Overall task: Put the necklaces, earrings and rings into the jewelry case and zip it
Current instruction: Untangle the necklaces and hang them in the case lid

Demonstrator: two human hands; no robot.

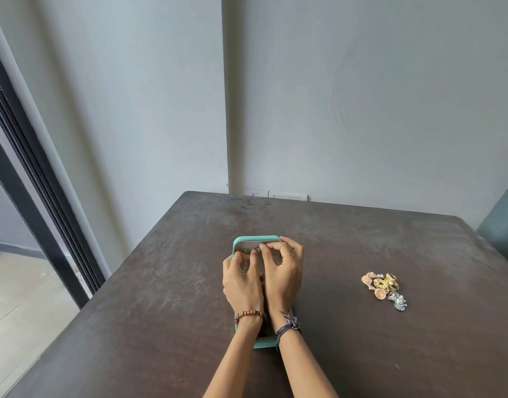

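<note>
A teal jewelry case (257, 239) lies open on the dark table, its far half pale inside and its near end showing under my wrists. Both my hands rest over it. My left hand (241, 278) has its fingers curled down into the far half. My right hand (284, 268) pinches something small with thumb and fingertips over the same half; what it pinches is too small to tell. My hands hide most of the case's inside. A pile of gold and silver earrings and rings (384, 288) lies on the table to the right, well apart from my hands.
The dark brown table (361, 354) reaches to a grey wall at the back. A dark-framed sliding door (31, 168) stands at the left, past the table's left edge. A grey chair back (502, 225) shows at the far right.
</note>
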